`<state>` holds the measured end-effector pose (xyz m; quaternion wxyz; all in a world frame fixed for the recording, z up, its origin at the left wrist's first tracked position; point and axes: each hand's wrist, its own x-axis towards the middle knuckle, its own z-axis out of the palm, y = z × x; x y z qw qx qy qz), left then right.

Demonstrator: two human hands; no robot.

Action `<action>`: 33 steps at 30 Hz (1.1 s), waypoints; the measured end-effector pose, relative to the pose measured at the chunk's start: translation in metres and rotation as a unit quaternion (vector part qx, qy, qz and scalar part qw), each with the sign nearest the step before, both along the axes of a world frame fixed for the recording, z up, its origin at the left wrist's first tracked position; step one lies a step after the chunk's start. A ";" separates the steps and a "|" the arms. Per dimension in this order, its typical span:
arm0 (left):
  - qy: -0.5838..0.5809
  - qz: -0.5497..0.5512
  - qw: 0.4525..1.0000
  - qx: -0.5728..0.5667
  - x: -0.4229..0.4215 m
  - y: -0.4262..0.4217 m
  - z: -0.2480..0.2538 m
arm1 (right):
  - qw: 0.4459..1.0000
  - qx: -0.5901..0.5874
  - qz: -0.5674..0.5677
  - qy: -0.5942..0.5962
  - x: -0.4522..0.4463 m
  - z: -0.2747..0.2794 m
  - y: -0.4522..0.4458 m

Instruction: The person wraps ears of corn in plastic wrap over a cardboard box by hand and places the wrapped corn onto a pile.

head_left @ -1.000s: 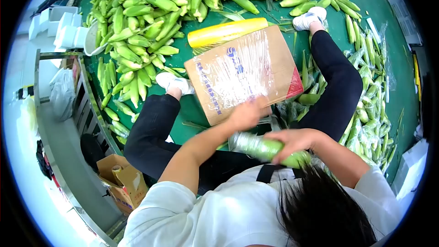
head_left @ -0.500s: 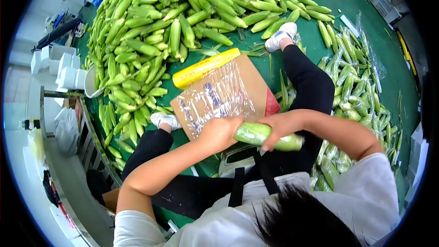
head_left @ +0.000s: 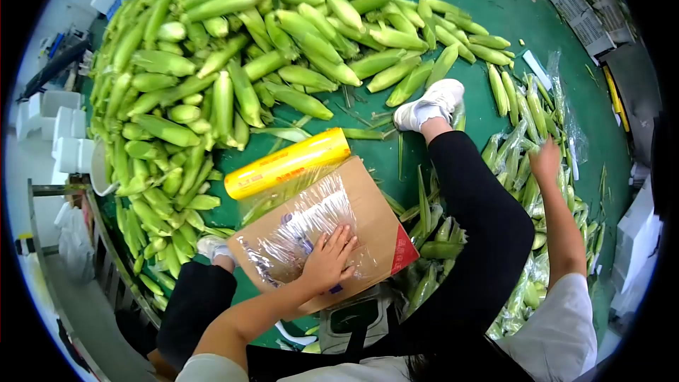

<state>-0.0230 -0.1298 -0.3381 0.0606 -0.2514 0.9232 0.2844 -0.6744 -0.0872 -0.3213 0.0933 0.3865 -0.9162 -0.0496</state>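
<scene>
My left hand point(head_left: 329, 258) lies flat, fingers spread, on clear plastic film point(head_left: 315, 216) stretched over a cardboard box point(head_left: 368, 205). The film looks wrinkled and shiny. A yellow roll of cling film point(head_left: 288, 163) rests along the far edge of the box. Out to the right, my right hand point(head_left: 544, 163) is over the wrapped corn cobs point(head_left: 511, 159), close to the end of one. Its fingers are mostly turned away, so whether it grips a cob is hidden.
A large heap of unwrapped green corn point(head_left: 170, 64) covers the floor ahead and left. A metal-framed table point(head_left: 92, 240) stands at the left, near white foam boxes point(head_left: 71, 131). Grey crates point(head_left: 580, 14) are at the far right. My white shoe point(head_left: 431, 102) is beyond the box.
Both hands were together on a corn cob above the box. My right hand has moved out to the wrapped pile; my left has settled on the film. The view has shifted.
</scene>
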 end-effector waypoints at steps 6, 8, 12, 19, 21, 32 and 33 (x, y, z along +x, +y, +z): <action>0.169 -0.245 0.945 0.136 -0.027 0.102 -0.034 | 0.815 -0.041 -0.072 -0.573 0.166 -0.140 -0.334; 0.184 -0.212 0.925 0.256 -0.042 0.109 -0.021 | 0.847 -0.094 -0.176 -0.492 0.207 -0.207 -0.379; 0.301 0.016 0.877 0.375 -0.015 0.084 0.031 | 0.800 -0.287 -0.332 -0.408 0.276 -0.223 -0.363; 0.291 0.103 0.946 -0.097 0.034 -0.067 0.063 | 0.618 -0.396 -0.010 -0.679 0.371 -0.061 -0.164; 0.142 0.094 0.941 -0.292 0.023 -0.112 0.132 | 0.656 -0.310 0.110 -0.679 0.420 0.002 -0.099; 0.028 0.332 0.941 -0.064 0.111 0.021 0.042 | 0.911 0.161 0.170 -0.339 0.491 -0.005 0.050; 0.040 0.340 0.936 -0.084 0.110 0.030 0.030 | 0.900 0.147 0.203 -0.357 0.488 -0.019 0.053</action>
